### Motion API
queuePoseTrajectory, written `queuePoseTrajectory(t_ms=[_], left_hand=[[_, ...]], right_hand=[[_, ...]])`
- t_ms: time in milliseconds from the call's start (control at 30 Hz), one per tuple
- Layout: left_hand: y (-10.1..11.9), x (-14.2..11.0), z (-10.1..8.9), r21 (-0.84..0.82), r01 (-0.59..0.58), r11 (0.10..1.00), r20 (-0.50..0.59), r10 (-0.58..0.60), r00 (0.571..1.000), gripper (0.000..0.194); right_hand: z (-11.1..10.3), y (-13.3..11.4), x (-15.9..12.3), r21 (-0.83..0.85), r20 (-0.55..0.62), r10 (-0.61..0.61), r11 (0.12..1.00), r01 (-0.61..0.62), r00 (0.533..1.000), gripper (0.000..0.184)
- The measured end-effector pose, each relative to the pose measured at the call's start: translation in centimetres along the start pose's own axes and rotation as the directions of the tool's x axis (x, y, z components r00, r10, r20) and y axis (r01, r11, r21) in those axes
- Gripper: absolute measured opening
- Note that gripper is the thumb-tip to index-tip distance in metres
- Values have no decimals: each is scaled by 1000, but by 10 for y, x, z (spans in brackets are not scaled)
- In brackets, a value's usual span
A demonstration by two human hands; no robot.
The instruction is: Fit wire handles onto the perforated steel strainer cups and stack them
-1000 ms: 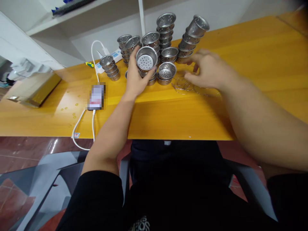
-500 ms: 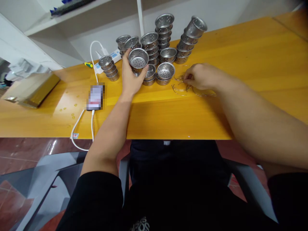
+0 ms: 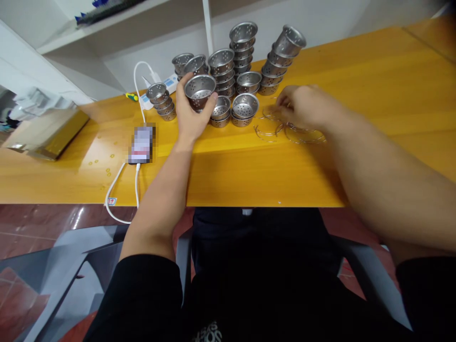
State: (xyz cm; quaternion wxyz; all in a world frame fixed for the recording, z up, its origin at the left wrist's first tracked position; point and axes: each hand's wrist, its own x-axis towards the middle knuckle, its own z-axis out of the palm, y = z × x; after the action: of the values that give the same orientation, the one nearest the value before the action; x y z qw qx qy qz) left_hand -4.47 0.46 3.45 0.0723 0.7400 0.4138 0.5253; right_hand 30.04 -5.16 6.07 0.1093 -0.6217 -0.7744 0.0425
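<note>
My left hand (image 3: 192, 114) grips a perforated metal strainer cup (image 3: 200, 90), its thumb and fingers on either side, raised above the table and tilted toward me. Behind and beside it, more such cups stand in stacks, among them a short stack (image 3: 245, 107) just right of the held cup. My right hand (image 3: 301, 107) is low over a loose pile of thin curved metal wires (image 3: 304, 137). Its fingers are bent together at the left part of the pile; what is between them, if anything, is too small and blurred to make out.
A tall leaning stack of cups (image 3: 274, 69) stands at the back right. On the left are a small cup stack (image 3: 162, 102), a phone (image 3: 142, 145) with a white cable, a power strip (image 3: 169, 85) and a cardboard box (image 3: 50, 133). Small yellow rings (image 3: 108, 171) lie scattered on the table (image 3: 242, 175).
My left hand has shifted left and slightly down, and the cup in it has tilted. My right hand has come down to the wires, its fingers drawing together.
</note>
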Motion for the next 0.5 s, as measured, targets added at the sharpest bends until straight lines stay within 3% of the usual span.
queuePoseTrajectory(t_ms=[100, 233, 300, 367, 500], left_hand=[[22, -4, -11, -145, 10, 989, 265, 30, 964, 91], [41, -10, -12, -242, 62, 968, 568, 90, 818, 89], [42, -12, -8, -235, 69, 970, 634, 99, 767, 85], [40, -13, -5, -211, 84, 974, 656, 77, 751, 85], [35, -13, -4, -148, 129, 981, 673, 4, 739, 90]], right_hand=[[-8, 0, -3, 98, -95, -17, 995, 26, 995, 39], [-10, -1, -7, 304, -165, -56, 947, 105, 985, 22], [-6, -4, -9, 427, -107, -166, 883, 196, 980, 18], [3, -11, -9, 501, -58, -284, 821, 274, 957, 18], [30, -31, -8, 575, -130, -400, 715, 397, 907, 10]])
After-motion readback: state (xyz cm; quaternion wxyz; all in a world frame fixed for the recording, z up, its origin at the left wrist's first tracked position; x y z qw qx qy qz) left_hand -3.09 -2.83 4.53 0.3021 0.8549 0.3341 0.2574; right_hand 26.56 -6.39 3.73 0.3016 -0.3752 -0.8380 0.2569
